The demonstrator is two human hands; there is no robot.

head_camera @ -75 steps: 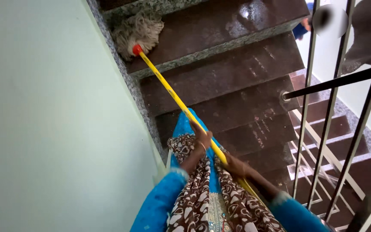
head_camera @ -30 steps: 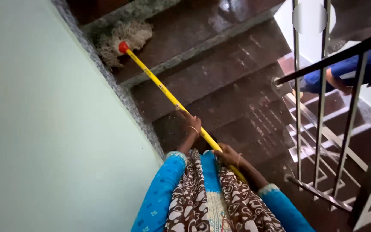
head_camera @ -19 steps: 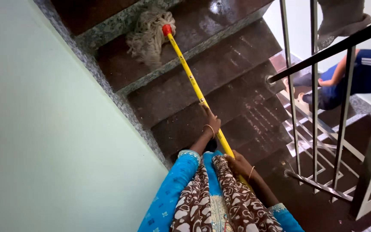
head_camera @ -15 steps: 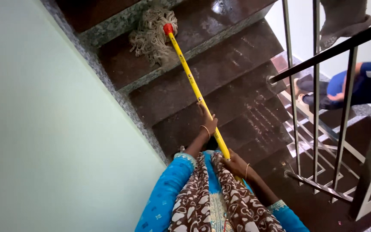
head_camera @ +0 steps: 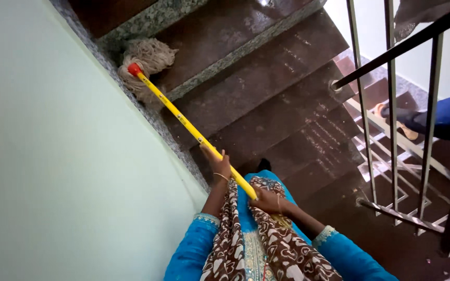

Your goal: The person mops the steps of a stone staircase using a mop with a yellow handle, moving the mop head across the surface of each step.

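The mop lies with its pale string head on a dark brown stair tread against the light green wall, and its yellow handle slants down to us. We close our left hand around the handle, while our right hand grips it lower down. A metal railing stands to the right.

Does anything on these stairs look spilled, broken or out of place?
Nothing stands out. The mop head sits against the wall on a dark step, and both hands, left hand and right hand, grip the yellow handle. The railing looks straight.
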